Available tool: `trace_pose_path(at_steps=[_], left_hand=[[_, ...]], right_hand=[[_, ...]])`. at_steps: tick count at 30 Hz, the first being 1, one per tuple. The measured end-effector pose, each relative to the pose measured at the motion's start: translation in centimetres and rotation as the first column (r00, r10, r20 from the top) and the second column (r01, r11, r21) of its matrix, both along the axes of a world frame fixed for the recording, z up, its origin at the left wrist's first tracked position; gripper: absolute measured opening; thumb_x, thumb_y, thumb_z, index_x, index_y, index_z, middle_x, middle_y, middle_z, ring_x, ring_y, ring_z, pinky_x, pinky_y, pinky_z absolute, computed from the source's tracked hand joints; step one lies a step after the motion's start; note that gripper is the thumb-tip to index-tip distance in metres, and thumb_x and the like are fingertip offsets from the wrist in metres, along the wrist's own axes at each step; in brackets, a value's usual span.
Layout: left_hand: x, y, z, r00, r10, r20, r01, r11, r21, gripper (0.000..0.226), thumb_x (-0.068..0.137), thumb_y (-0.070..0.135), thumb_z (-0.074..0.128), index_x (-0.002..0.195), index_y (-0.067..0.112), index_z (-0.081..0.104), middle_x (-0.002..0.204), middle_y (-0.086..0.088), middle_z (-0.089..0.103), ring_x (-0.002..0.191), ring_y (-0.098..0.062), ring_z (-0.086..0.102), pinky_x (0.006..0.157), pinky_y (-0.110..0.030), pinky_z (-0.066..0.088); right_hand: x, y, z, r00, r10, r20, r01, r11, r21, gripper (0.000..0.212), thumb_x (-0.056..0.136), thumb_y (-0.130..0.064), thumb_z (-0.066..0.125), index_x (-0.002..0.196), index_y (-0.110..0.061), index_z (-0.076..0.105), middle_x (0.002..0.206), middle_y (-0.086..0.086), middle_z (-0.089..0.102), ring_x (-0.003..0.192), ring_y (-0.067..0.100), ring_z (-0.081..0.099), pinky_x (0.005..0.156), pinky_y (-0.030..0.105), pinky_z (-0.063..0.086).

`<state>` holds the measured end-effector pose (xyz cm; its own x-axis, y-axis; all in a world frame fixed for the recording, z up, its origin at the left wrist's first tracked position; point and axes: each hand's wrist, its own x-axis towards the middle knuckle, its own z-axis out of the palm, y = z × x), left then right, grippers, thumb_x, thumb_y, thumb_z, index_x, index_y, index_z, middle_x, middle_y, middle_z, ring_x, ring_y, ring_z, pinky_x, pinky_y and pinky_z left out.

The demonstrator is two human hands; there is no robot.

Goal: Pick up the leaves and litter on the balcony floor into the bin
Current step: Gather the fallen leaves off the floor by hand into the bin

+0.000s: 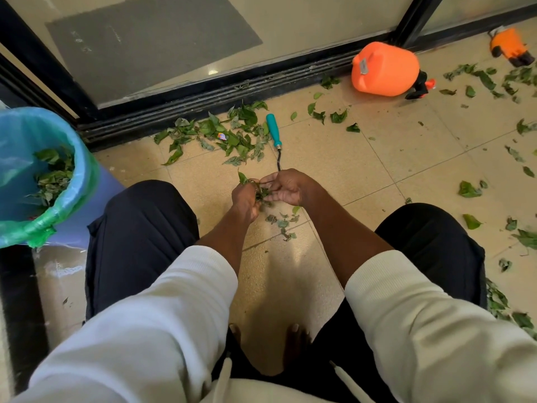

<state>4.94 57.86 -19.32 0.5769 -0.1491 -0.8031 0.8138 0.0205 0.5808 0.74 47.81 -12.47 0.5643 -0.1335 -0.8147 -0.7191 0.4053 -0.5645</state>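
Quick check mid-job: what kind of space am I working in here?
Most likely a home balcony or patio: tiled floor running up to a sliding glass door track, with scattered leaves, an orange sprayer and a lined bin.

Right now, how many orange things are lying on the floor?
2: an orange sprayer bottle lying on its side by the door track, and a smaller orange tool at the far right. Others may lie out of view.

Daylight was bright and soft, casting a faint shadow on the floor below the hands, with a small glare spot on the glass door, wide-angle bending at the edges, and motion blur right of that door.
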Motion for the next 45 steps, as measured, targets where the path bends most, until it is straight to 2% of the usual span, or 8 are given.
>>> trace_pose_path(at_steps=[13, 17, 24, 29, 35, 38, 41, 45], left_hand=[[-0.4, -0.5, 0.4, 0.999, 0.044, -0.016, -0.046, 0.986, -0.160, 0.030, 0.088, -0.009, 0.039, 0.091, 0.008, 0.064, 0.086, -0.011, 0.065, 0.076, -0.020, 0.062, 0.065, -0.029, 0.053], [0.1, -0.4, 0.5, 0.991, 0.119, -0.068, -0.130, 0.973, -0.191, 0.032, 0.089, -0.011, 0.033, 0.093, 0.004, 0.061, 0.093, -0.019, 0.069, 0.084, -0.030, 0.068, 0.078, -0.042, 0.058], [0.3, -0.2, 1.5, 0.976, 0.199, -0.093, -0.213, 0.960, -0.184, 0.030, 0.099, -0.006, 0.027, 0.094, 0.005, 0.055, 0.079, -0.021, 0.068, 0.059, -0.026, 0.065, 0.046, -0.028, 0.053], [0.1, -0.7, 1.4, 0.975, 0.183, -0.123, -0.206, 0.957, -0.203, 0.030, 0.095, -0.003, 0.031, 0.086, 0.009, 0.057, 0.081, -0.015, 0.063, 0.065, -0.023, 0.061, 0.057, -0.030, 0.050], [0.2, -1.0, 1.4, 0.972, 0.180, -0.149, -0.207, 0.959, -0.195, 0.030, 0.096, -0.002, 0.035, 0.080, 0.007, 0.059, 0.076, -0.011, 0.061, 0.065, -0.021, 0.060, 0.063, -0.033, 0.051], [0.3, -0.6, 1.3, 0.971, 0.186, -0.150, -0.208, 0.967, -0.146, 0.030, 0.098, 0.000, 0.034, 0.083, 0.003, 0.059, 0.077, -0.013, 0.062, 0.067, -0.023, 0.061, 0.061, -0.033, 0.054], [0.5, -0.7, 1.6, 0.978, 0.163, -0.133, -0.181, 0.974, -0.139, 0.032, 0.097, -0.004, 0.029, 0.084, 0.004, 0.057, 0.070, -0.012, 0.055, 0.054, -0.018, 0.048, 0.045, -0.025, 0.042], [0.5, -1.1, 1.6, 0.996, -0.042, -0.078, 0.034, 0.995, -0.099, 0.030, 0.101, 0.008, 0.030, 0.089, 0.007, 0.057, 0.068, -0.008, 0.051, 0.046, -0.012, 0.043, 0.036, -0.021, 0.033]], right_hand=[[-0.8, 1.4, -3.8, 0.982, -0.167, 0.091, 0.189, 0.798, -0.572, 0.015, 0.080, 0.004, 0.066, 0.084, -0.008, 0.074, 0.081, 0.005, 0.071, 0.069, 0.014, 0.063, 0.060, 0.022, 0.050], [0.2, 1.8, -3.0, 0.986, -0.162, 0.035, 0.158, 0.861, -0.484, 0.014, 0.084, 0.001, 0.064, 0.083, -0.009, 0.073, 0.091, 0.010, 0.074, 0.075, 0.019, 0.066, 0.065, 0.026, 0.053], [0.3, 0.9, -1.3, 0.996, 0.065, 0.066, -0.047, 0.971, -0.235, 0.040, 0.081, 0.027, 0.047, 0.109, 0.004, 0.065, 0.093, 0.012, 0.066, 0.090, 0.020, 0.063, 0.078, 0.030, 0.055], [-0.5, 1.9, -3.7, 0.985, 0.102, 0.137, 0.023, 0.717, -0.697, 0.010, 0.078, 0.006, 0.068, 0.077, -0.003, 0.073, 0.073, 0.008, 0.070, 0.061, 0.015, 0.063, 0.056, 0.025, 0.054], [0.3, 2.5, -4.8, 0.969, 0.247, -0.002, -0.105, 0.403, -0.909, 0.009, 0.082, -0.006, 0.061, 0.081, -0.006, 0.070, 0.082, 0.002, 0.060, 0.079, 0.018, 0.058, 0.075, 0.032, 0.045], [1.2, 1.6, -2.6, 0.928, 0.366, -0.073, -0.280, 0.554, -0.784, 0.013, 0.080, -0.007, 0.062, 0.070, -0.005, 0.070, 0.070, 0.006, 0.066, 0.069, 0.019, 0.062, 0.061, 0.029, 0.049], [1.7, -0.1, -0.3, 0.972, 0.201, 0.119, -0.064, 0.717, -0.694, 0.017, 0.081, -0.008, 0.062, 0.086, -0.010, 0.078, 0.079, -0.001, 0.072, 0.073, 0.012, 0.063, 0.063, 0.022, 0.049], [1.8, -0.4, 0.1, 0.918, 0.292, 0.269, -0.060, 0.771, -0.634, 0.028, 0.083, -0.017, 0.074, 0.111, -0.015, 0.075, 0.115, -0.001, 0.070, 0.107, 0.010, 0.061, 0.092, 0.022, 0.045]])
